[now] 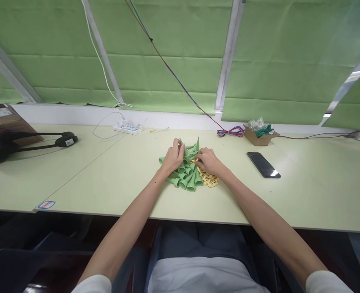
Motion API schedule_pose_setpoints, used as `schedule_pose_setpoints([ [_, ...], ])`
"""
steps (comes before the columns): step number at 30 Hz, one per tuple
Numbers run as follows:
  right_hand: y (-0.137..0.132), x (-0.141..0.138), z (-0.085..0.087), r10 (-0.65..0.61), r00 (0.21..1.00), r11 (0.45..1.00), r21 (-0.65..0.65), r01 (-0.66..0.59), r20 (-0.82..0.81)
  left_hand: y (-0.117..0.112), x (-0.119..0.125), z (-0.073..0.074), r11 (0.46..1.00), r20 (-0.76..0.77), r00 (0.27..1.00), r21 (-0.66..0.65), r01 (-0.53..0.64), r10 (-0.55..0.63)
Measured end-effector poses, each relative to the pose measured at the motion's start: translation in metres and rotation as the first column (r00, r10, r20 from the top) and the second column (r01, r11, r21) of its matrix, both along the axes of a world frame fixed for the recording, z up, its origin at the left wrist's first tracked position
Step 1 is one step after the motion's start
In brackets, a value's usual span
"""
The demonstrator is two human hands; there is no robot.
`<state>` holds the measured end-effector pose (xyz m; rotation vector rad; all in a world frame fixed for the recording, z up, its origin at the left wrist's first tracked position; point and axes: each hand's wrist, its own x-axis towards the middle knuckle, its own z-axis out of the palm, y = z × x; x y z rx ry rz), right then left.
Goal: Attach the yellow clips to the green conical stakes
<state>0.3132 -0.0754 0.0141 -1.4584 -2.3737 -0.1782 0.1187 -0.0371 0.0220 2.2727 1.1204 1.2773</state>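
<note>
A pile of green cone-shaped plastic pieces [190,184] lies on the table in front of me, their wide hollow ends mostly facing my side. Against its right side is a heap of small yellow plastic pieces [209,180]. My left hand [173,158] is closed at the pile's upper left, with a green cone between thumb and fingers. My right hand [210,162] reaches in from the right, over the border of the green pile and the yellow heap. Its fingers are bent together, and their tips are partly hidden among the pieces.
A black phone [263,165] lies to the right, below a small cardboard box [258,138] holding crumpled plastic. Behind the pile are a coiled cable [231,132] and a white power strip [127,128]. A black strapped object [3,145] and a brown package [13,122] occupy the far left.
</note>
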Motion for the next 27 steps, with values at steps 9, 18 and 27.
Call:
schedule_pose_setpoints([
  [9, 0.001, -0.010, -0.007, -0.103, 0.992, 0.995, 0.010, 0.103, 0.074, -0.003, 0.001, 0.001, 1.000, -0.048, 0.999, 0.005, 0.009, -0.008],
  [18, 0.006, -0.008, -0.013, -0.108, 0.982, 0.994, -0.007, 0.109, -0.156, -0.004, 0.002, 0.001, 1.000, -0.050, 0.999, 0.014, 0.017, -0.016],
  [27, 0.003, 0.003, -0.014, 0.013, 0.900, 1.000, 0.012, -0.009, -0.435, -0.006, 0.002, 0.003, 1.000, -0.053, 0.998, 0.007, 0.021, -0.020],
])
